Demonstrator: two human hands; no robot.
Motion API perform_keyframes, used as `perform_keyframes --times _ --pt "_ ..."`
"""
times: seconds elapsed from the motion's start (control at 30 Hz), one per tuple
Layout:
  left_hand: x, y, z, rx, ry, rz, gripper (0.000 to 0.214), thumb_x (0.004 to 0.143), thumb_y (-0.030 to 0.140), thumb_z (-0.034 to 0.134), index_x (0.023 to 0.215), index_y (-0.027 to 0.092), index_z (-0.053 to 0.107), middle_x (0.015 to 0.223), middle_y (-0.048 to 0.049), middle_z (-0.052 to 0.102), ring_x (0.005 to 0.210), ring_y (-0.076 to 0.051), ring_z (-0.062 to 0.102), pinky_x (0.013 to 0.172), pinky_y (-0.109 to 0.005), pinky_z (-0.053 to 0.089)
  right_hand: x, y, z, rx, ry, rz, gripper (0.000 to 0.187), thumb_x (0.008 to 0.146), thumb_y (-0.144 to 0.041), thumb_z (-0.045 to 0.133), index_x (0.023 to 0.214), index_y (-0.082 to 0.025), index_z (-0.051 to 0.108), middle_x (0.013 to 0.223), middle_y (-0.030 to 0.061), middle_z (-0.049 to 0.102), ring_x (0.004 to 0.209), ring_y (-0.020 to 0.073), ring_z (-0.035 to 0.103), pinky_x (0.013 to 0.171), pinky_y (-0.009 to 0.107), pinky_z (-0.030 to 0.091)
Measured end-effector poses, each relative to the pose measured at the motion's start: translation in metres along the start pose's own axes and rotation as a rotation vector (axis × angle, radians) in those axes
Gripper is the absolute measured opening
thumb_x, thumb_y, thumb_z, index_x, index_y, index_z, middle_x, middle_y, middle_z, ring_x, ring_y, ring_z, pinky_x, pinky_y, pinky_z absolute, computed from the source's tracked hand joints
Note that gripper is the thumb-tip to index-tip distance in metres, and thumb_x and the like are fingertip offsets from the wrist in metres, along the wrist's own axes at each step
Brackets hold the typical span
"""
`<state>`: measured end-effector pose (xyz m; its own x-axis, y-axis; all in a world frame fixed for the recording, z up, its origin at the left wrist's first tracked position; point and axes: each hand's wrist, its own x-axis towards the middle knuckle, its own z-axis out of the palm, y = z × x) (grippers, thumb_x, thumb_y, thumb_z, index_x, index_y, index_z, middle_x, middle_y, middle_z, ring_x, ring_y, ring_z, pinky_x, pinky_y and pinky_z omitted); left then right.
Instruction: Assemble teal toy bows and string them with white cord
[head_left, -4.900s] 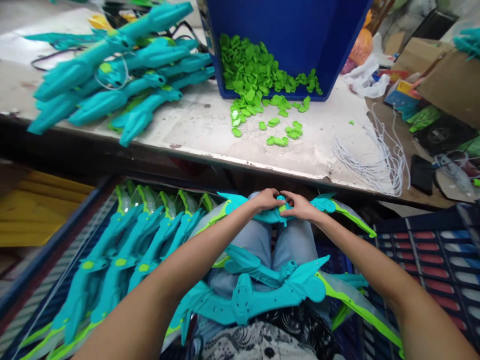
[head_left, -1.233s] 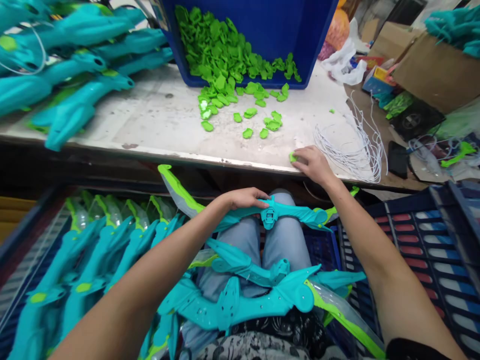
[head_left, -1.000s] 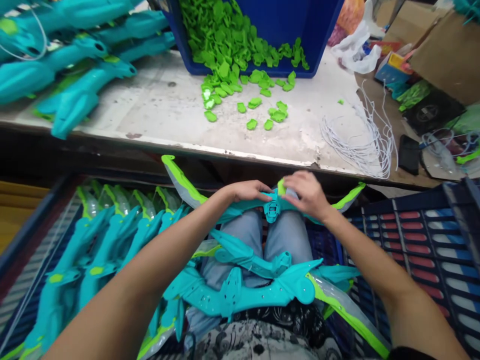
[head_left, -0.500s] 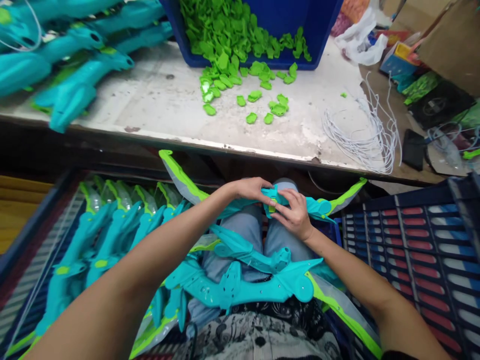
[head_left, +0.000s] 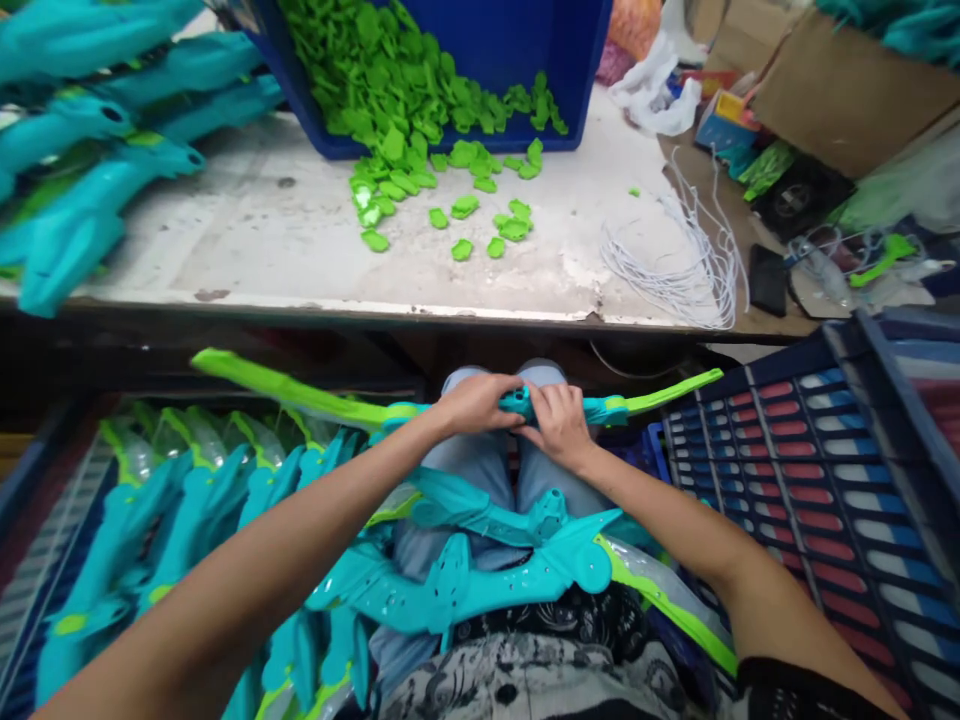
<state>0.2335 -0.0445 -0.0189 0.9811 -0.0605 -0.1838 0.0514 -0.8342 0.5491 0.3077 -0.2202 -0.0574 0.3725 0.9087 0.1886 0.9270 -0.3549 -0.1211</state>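
A toy bow (head_left: 292, 395), teal in the middle with lime-green limbs, is held level over my knees. Its narrow edge faces up at me. My left hand (head_left: 482, 403) grips it just left of the centre, fingers wrapped round it. Close beside, my right hand (head_left: 559, 424) is closed on the centre from the right, covering much of the teal grip. Nearer my body, another teal bow (head_left: 514, 585) lies across my lap with its clear-and-green limb to the right. A further teal bow piece (head_left: 476, 500) rests on my thighs between them.
Ahead is a worn white table (head_left: 285, 245) with a tipped blue bin (head_left: 465, 152) spilling green pieces (head_left: 375, 90). Teal toy bodies (head_left: 82, 215) are piled at left, white cord (head_left: 675, 265) at right. Bows (head_left: 180, 530) fill a crate on my left; another crate (head_left: 780, 450) stands right.
Between my hands the bow has been turned, so its edge now faces up and the small green piece at its centre is no longer visible. My view has shifted to the right.
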Motion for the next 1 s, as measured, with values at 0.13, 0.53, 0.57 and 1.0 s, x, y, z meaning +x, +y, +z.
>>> perform_keyframes --times 0.13,0.53,0.57,1.0 --pt "-0.022 0.005 0.022 0.262 0.202 0.015 0.042 0.087 0.024 0.050 0.129 0.024 0.056 0.115 -0.0135 0.063 0.091 -0.025 0.064 0.076 -0.033 0.050 0.002 0.000 -0.010 0.004 0.085 -0.035 0.053 0.090 -0.045 0.053 0.128 -0.009 0.056 0.104 0.0156 0.064 0.097 0.0284 0.050 0.083 0.042 0.036" --pt "-0.015 -0.019 0.001 -0.523 0.205 -0.388 0.072 0.080 0.053 0.049 0.137 0.009 0.046 0.130 -0.0175 0.059 0.116 -0.030 0.058 0.094 -0.038 0.048 0.007 0.152 -0.099 0.186 0.460 0.606 0.026 0.081 -0.030 0.052 0.086 -0.016 0.073 0.084 0.0097 0.073 0.080 0.0235 0.065 0.077 0.033 0.046" --pt "-0.008 -0.021 -0.005 -0.534 0.154 -0.426 0.070 0.076 0.056 0.053 0.129 0.010 0.055 0.126 -0.0157 0.062 0.112 -0.031 0.060 0.091 -0.036 0.050 0.003 0.161 -0.101 0.202 0.478 0.663 0.027 0.081 -0.032 0.052 0.086 -0.015 0.073 0.081 0.0097 0.073 0.077 0.0233 0.066 0.075 0.033 0.047" --pt "0.021 -0.011 -0.023 -0.496 -0.129 -0.352 0.061 0.061 0.065 0.061 0.098 0.017 0.061 0.072 -0.0021 0.062 0.073 -0.023 0.059 0.059 -0.029 0.045 0.018 0.221 -0.118 0.108 0.334 0.827 0.024 0.074 -0.034 0.063 0.084 -0.016 0.075 0.085 0.0100 0.072 0.084 0.0255 0.065 0.082 0.038 0.048"
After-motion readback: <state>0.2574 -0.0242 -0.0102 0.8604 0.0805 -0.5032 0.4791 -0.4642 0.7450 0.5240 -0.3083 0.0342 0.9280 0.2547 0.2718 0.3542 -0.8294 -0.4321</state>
